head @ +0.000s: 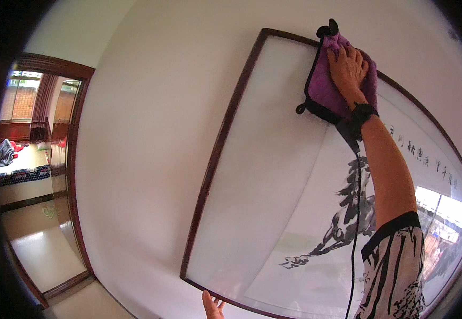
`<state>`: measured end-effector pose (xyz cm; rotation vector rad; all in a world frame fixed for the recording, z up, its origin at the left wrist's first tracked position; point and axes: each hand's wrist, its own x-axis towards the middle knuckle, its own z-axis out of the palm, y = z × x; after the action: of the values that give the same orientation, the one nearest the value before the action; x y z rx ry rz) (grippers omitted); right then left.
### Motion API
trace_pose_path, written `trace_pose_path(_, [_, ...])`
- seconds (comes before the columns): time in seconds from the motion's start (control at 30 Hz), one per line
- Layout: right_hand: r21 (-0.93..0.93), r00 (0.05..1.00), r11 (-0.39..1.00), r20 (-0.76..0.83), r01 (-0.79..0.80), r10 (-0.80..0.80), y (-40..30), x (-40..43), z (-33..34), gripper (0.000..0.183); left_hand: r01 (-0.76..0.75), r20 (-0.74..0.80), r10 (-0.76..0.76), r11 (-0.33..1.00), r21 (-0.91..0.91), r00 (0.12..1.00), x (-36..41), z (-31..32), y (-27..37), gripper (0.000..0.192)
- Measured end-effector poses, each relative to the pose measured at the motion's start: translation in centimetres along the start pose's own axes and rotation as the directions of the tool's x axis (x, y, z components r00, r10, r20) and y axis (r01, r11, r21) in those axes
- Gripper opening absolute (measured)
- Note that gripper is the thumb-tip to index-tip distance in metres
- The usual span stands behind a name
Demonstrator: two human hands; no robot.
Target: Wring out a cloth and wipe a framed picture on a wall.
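A large picture with a dark wooden frame (215, 159) hangs on the white wall, tilted in my view. Behind its glossy glazing is an ink painting of a horse (346, 215), with brush writing to the upper right. My right hand (348, 67) presses a purple cloth (318, 85) with black edging against the top rail and the upper glazing. Its fingers are spread over the fabric, and a black band (362, 115) circles the wrist. At the lower rail my left hand (213, 307) holds the frame near its lower left corner; most of that hand is cut off below.
A thin black cord (353, 247) hangs down in front of the glazing. On the left, a dark wooden doorway (81, 159) opens onto a room with a bed (27, 159) and a curtain (41, 107). A bright window reflection (442, 207) shows in the glazing.
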<state>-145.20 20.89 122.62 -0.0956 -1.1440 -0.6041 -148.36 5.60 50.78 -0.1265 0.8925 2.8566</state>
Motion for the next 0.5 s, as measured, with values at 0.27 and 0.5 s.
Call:
trace_pose_path(0.27, [0.121,0.991,0.984,0.028,0.129,-0.134,-1.8,1.6,1.5,0.049,-0.020,0.019,0.019,1.000,0.024,1.000,-4.0,1.0,-2.6,0.068])
trace_pose_path(0.5, [0.011,0.980,0.993,0.162,0.114,-0.114,-4.2,4.0,0.8,0.057,0.008,-0.009,-0.007,0.995,0.097,1.000,-5.1,1.9,-4.0,0.070])
